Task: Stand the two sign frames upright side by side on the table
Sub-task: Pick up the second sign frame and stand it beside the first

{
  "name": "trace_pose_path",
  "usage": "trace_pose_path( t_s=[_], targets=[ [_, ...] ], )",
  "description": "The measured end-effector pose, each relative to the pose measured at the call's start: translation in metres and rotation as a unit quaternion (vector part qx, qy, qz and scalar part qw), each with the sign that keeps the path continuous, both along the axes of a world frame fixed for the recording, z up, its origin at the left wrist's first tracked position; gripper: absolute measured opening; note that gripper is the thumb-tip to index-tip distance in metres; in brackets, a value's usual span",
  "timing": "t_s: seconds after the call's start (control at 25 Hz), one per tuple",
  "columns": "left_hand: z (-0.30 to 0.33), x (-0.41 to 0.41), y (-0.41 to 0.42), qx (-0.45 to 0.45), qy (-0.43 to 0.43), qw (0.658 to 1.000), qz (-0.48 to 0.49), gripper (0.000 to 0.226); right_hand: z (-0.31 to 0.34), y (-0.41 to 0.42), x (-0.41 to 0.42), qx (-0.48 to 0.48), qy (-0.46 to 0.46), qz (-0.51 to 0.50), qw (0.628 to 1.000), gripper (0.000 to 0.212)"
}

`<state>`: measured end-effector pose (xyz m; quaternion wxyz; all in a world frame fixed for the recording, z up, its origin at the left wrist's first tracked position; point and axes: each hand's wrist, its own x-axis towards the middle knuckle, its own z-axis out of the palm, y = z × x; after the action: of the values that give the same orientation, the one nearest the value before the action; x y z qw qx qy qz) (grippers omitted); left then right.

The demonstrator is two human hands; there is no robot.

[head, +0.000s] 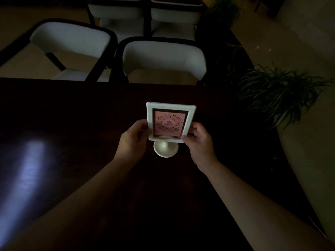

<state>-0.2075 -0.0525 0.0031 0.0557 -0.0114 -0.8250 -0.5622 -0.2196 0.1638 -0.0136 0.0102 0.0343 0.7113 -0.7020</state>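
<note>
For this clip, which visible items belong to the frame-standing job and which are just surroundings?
Job:
- white sign frame, pink code card inside
- left hand and right hand, gripping its sides
- dark table
- only one frame visible

Surroundings:
- white chairs
- potted plant

Left hand (133,140) and right hand (198,142) apparently pinching, arms outstretched.

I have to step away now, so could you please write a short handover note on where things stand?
Left hand: grips the left edge of the white rectangular sign frame with pink code card.
Right hand: grips its lower right corner.
The frame is upright, its round white base on or just above the dark wooden table; too dark to tell.
Done: nothing released yet.
Left: let go, then find the second frame, which is not in view.
</note>
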Motion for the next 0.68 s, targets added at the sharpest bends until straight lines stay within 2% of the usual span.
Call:
trace_pose_path(
  t_s=[0.4, 0.52, 0.6, 0.68],
  targets=[
    [-0.009, 0.014, -0.003, 0.01, -0.014, 1.0, 0.012, 0.028, -0.008, -0.004, 0.009, 0.002, 0.025, 0.0, 1.0, 0.035],
    [-0.01, 0.024, -0.002, 0.017, -0.039, 0.999, 0.001, 0.044, -0.008, 0.001, 0.014, 0.022, 0.006, 0.003, 1.0, 0.032],
    [-0.017, 0.034, -0.002, -0.054, -0.056, 0.997, 0.016, 0.056, -0.008, 0.003, 0.021, 0.049, -0.024, -0.012, 0.998, 0.034],
    [-0.027, 0.045, 0.0, -0.189, -0.066, 0.979, 0.025, 0.06, -0.009, 0.003, 0.029, 0.104, -0.053, -0.038, 0.992, 0.035]
  ],
)
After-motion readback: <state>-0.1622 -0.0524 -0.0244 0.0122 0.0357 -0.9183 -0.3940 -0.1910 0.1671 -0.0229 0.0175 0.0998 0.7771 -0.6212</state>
